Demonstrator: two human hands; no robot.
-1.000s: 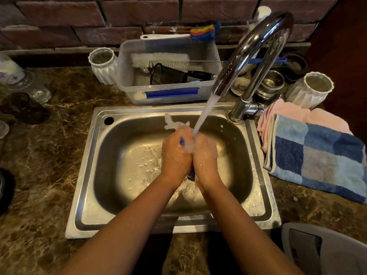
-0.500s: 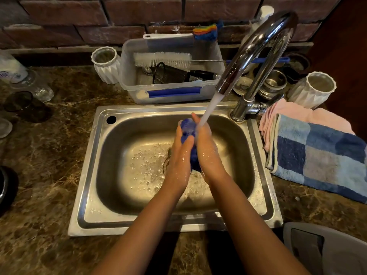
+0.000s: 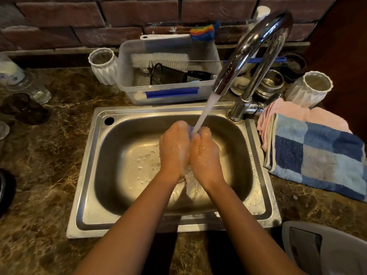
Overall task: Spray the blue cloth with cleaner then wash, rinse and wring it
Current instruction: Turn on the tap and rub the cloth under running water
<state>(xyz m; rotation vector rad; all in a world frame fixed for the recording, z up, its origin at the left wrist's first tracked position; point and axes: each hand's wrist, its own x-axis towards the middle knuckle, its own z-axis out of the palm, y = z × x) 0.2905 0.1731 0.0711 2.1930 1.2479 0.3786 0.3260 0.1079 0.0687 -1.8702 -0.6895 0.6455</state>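
Note:
Over the steel sink [image 3: 93, 161], my left hand [image 3: 174, 149] and my right hand [image 3: 206, 153] are pressed together, fingers curled round the blue cloth [image 3: 190, 129]. Only a small blue sliver of the cloth shows between my fingertips; the rest is hidden inside my hands. Water pours from the chrome tap [image 3: 252, 48] straight onto that spot and runs down out of my palms into the basin. Both hands are wet and soapy.
A clear plastic tub [image 3: 135, 90] with a bottle brush and a black strainer stands behind the sink. White ribbed cups [image 3: 103, 66] [image 3: 309, 90] flank it. A blue checked towel [image 3: 317, 155] and a pink cloth [image 3: 297, 114] lie at the right. Glasses sit at the left.
My hands have closed tightly round the cloth and dropped lower under the stream. Half a second ago the fingers were straighter and more blue cloth showed between them.

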